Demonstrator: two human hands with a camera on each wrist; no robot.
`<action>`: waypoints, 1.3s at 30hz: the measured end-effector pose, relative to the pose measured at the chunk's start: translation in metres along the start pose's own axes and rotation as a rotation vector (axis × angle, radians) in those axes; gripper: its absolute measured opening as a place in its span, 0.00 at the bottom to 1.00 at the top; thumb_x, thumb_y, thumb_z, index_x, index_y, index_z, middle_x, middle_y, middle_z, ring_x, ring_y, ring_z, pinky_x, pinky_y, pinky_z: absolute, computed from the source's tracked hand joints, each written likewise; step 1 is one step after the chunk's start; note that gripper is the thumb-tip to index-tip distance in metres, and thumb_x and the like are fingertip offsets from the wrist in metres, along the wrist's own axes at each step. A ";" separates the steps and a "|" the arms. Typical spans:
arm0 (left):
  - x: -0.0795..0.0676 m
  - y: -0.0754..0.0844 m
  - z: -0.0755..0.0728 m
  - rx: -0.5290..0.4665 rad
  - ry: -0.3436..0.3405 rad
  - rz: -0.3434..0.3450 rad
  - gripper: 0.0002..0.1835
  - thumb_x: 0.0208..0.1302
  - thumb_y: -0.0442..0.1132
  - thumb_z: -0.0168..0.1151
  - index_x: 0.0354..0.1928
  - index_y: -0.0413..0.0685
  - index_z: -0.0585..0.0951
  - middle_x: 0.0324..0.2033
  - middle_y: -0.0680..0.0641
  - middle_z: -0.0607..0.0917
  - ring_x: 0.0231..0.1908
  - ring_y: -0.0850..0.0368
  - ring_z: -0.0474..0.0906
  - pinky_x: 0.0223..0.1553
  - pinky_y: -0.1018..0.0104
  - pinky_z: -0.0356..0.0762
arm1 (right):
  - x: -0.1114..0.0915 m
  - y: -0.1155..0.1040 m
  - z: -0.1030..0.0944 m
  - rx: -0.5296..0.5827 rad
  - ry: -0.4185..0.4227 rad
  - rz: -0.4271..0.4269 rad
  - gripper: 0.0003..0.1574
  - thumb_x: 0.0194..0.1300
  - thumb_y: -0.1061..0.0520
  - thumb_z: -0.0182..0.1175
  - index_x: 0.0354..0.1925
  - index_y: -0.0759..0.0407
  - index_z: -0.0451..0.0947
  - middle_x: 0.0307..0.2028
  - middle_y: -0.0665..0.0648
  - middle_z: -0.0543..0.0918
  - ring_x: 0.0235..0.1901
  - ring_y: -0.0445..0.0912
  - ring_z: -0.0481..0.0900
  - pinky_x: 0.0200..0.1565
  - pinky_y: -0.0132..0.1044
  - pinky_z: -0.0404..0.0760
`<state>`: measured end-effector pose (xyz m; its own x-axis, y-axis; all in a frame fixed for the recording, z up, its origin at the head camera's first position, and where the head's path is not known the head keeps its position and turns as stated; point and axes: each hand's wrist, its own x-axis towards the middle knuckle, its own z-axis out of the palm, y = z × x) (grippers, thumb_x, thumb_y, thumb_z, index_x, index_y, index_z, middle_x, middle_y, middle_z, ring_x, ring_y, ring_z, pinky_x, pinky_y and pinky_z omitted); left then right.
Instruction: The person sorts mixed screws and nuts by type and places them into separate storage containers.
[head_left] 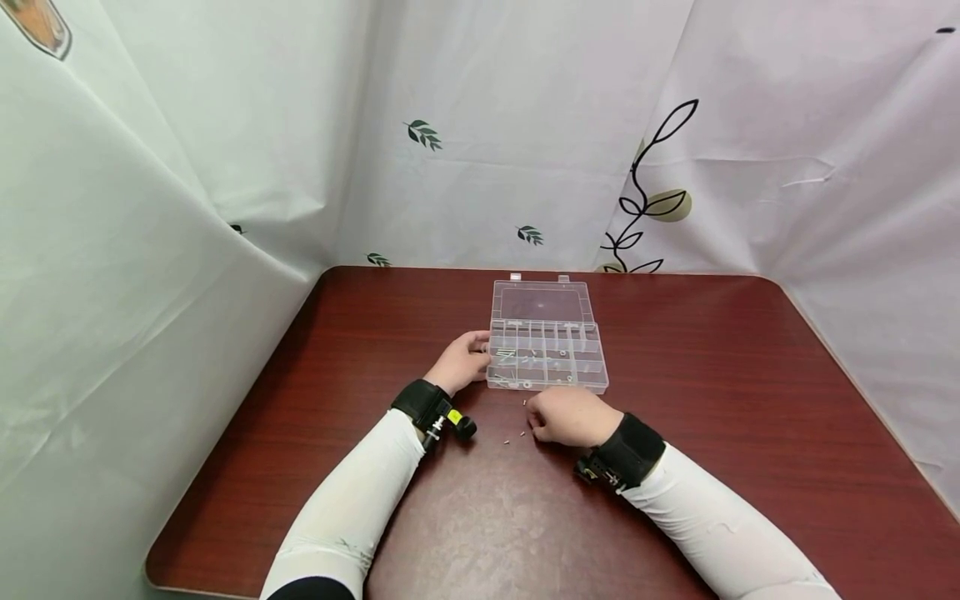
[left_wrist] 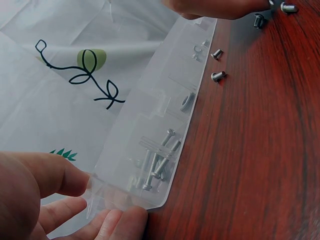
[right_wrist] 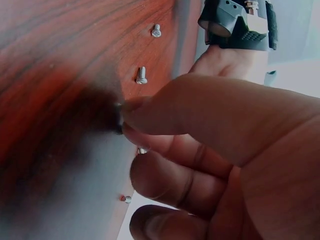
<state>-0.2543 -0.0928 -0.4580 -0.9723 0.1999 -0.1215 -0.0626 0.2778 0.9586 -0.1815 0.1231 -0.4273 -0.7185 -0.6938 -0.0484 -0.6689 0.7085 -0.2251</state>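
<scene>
A clear plastic compartment box [left_wrist: 117, 130] stands on the table with its lid [head_left: 542, 302] laid back behind it. My left hand [head_left: 461, 362] grips the box's left side, thumb and fingers around the corner. Long screws [left_wrist: 159, 161] and a washer [left_wrist: 187, 102] show through its front wall. In front of the box, my right hand [head_left: 573, 417] is low over the table. Its thumb [right_wrist: 150, 112] and forefinger pinch a small screw, mostly hidden by the fingertips. Short loose screws [right_wrist: 141, 75] lie around that hand, including one [left_wrist: 218, 76] near the box's front edge.
The dark red wooden table [head_left: 720, 358] spreads out on both sides of the box. White curtains [head_left: 480, 75] printed with leaves hang behind it and along the sides. Each wrist wears a black strap [head_left: 630, 450] with a small camera.
</scene>
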 end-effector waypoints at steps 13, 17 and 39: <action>-0.001 0.001 0.000 0.014 0.010 0.002 0.28 0.67 0.28 0.56 0.69 0.40 0.69 0.54 0.38 0.78 0.48 0.49 0.78 0.42 0.59 0.84 | -0.003 0.027 -0.022 0.102 0.148 0.128 0.08 0.60 0.56 0.62 0.25 0.46 0.76 0.19 0.42 0.72 0.20 0.38 0.69 0.24 0.35 0.69; -0.001 0.001 0.001 -0.007 0.009 -0.006 0.27 0.68 0.28 0.56 0.69 0.40 0.69 0.54 0.38 0.78 0.48 0.49 0.79 0.42 0.59 0.84 | -0.004 0.044 -0.028 0.115 0.245 0.179 0.07 0.60 0.58 0.61 0.26 0.49 0.77 0.19 0.43 0.73 0.22 0.40 0.69 0.26 0.36 0.69; -0.002 0.000 0.001 0.002 0.015 -0.003 0.28 0.68 0.28 0.56 0.69 0.40 0.69 0.54 0.38 0.78 0.47 0.49 0.80 0.42 0.59 0.84 | -0.009 0.105 -0.019 0.241 0.306 0.522 0.09 0.66 0.53 0.63 0.31 0.55 0.81 0.21 0.51 0.76 0.23 0.47 0.71 0.28 0.39 0.68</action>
<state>-0.2524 -0.0922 -0.4585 -0.9753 0.1853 -0.1203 -0.0649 0.2800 0.9578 -0.2491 0.2059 -0.4319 -0.9830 -0.1732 0.0605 -0.1814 0.8687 -0.4610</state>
